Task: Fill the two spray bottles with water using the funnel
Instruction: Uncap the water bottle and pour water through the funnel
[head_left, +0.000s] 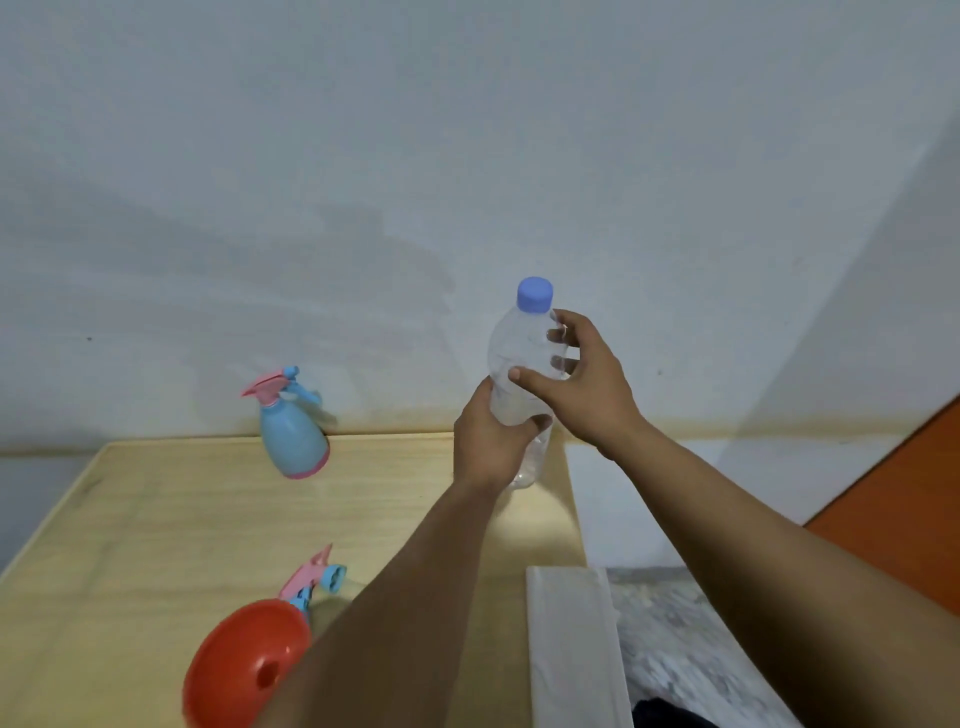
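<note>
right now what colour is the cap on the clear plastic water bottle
The round screw cap on the clear plastic water bottle is light purple-blue, clearest in the head view.

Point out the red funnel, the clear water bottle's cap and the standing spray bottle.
Red plastic funnel (244, 660): head view, inner bowl.
Purple screw cap (534, 294): head view, side wall.
Blue and pink spray bottle (293, 441): head view, body.

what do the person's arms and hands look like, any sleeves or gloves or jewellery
Both arms are bare right to the bottom frame edge, with no sleeves in view. The left hand and right hand wear no gloves, and no watch, bracelet or ring shows. The fingers have short, unpainted nails.
</note>
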